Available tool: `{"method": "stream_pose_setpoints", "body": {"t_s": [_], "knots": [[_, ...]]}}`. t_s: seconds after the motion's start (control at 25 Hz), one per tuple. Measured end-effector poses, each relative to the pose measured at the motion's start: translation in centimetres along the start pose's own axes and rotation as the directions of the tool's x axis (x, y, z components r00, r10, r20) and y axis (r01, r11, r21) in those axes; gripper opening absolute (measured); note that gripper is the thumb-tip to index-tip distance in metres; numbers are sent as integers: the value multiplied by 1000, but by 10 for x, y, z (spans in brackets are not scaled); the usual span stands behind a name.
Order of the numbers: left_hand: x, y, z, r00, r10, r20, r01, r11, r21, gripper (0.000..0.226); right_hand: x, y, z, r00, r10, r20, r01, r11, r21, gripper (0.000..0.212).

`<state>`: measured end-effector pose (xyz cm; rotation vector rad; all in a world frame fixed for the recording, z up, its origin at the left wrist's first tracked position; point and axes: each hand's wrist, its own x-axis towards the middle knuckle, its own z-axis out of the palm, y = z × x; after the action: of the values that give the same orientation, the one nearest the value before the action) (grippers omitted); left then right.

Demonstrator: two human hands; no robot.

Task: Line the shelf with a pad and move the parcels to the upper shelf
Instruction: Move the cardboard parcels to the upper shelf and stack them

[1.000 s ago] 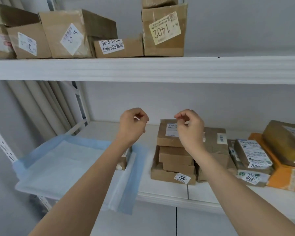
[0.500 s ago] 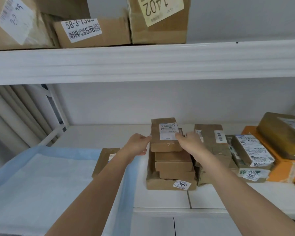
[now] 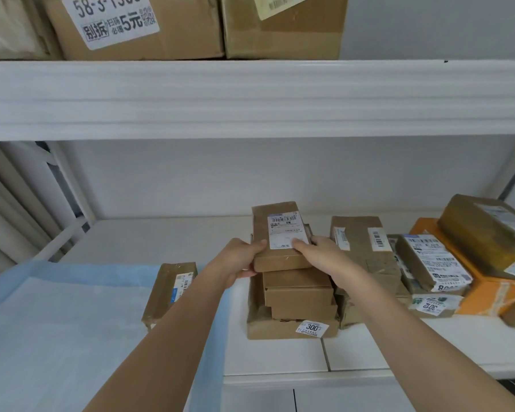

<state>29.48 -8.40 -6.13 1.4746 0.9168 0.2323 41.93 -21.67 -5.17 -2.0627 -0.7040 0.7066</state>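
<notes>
Parcel atop stack labelled "300", gripped by left hand and right hand fingers

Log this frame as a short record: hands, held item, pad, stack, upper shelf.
left hand: grips left edge of top parcel
right hand: grips its right edge
held item: small brown cardboard parcel with white label, topmost of stack
stack: brown cardboard parcels on lower white shelf
pad: light blue pad at left, one brown parcel on it
upper shelf: cardboard boxes at left
</notes>
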Motion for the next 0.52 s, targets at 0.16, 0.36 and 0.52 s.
{"method": "stream_pose_setpoints", "body": {"t_s": [0.16,0.36,0.52], "knots": [[-4,21,-8,996,83,31,-74,972,-222,23,0,-11,-7,995,-82,-54,89,984,157,44],[-14,38,-5,983,155,94,-131,966,-222,14,-2,-28,-15,994,-42,-97,89,823,561,36],[-21,37,-3,980,134,149,-86,953,-291,12,-10,-31,-21,992,-40,-116,103,791,603,22]]}}
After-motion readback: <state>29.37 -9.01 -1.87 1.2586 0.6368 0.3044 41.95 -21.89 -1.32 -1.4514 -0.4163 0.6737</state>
